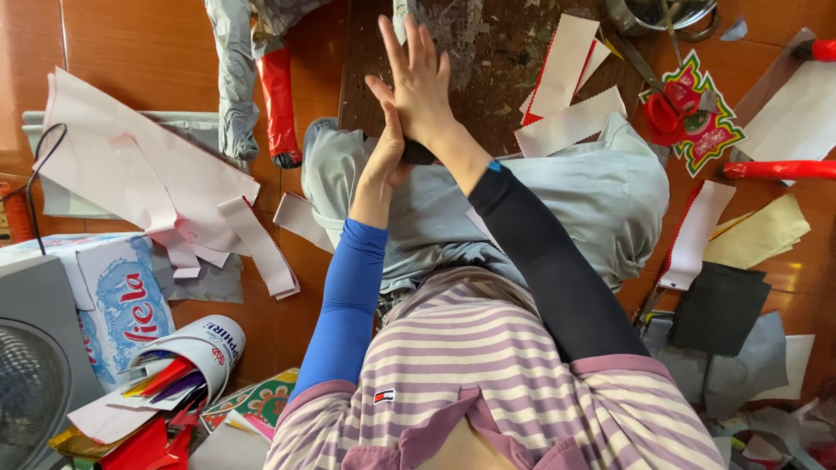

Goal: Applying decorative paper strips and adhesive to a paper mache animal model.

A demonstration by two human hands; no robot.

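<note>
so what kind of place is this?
Probably a home paper-craft workspace on a wooden floor: cut paper strips, red-handled scissors and a cup of coloured scraps lie around the seated person, whose hands are pressed together over a dark board.

Head view: right hand (420,83) flat, fingers spread, pressing over left hand (389,148), which is closed on a small dark object (416,155), largely hidden. Below them a dark worn board (488,52) and white paper strips (566,122). Red-handled scissors (660,109) lie well apart.

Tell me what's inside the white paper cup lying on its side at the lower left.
The white paper cup holds coloured paper strips, red, purple and yellowish, poking out of its mouth. How far in they reach is hidden by the cup wall.
</note>
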